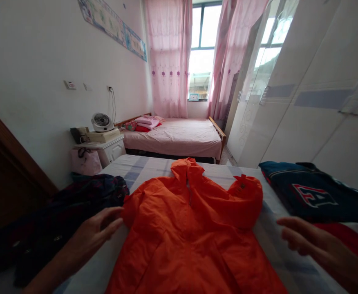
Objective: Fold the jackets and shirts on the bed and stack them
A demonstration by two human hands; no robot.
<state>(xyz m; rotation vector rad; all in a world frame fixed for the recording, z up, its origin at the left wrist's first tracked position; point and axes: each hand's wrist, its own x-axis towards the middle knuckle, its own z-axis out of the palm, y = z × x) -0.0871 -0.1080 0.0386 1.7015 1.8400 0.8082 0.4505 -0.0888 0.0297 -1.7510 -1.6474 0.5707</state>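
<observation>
An orange zip-up jacket (185,228) lies spread on a bed with a blue-and-white checked sheet (142,163), its collar toward the far side. Its right sleeve is bent, with the cuff end near the shoulder; the lower hem runs out of view. My left hand (101,226) is by the jacket's left edge, fingers apart, the tips close to the sleeve; whether they touch it I cannot tell. On the other side my right hand (304,239) hovers apart from the jacket, fingers stretched out and holding nothing.
Dark clothing (83,200) is heaped at the left. A folded navy garment with a letter A (314,194) lies at the right, above red and white cloth (347,241). Beyond stand a pink-covered bed (179,136), a nightstand with a fan (102,122), and a white wardrobe (314,81).
</observation>
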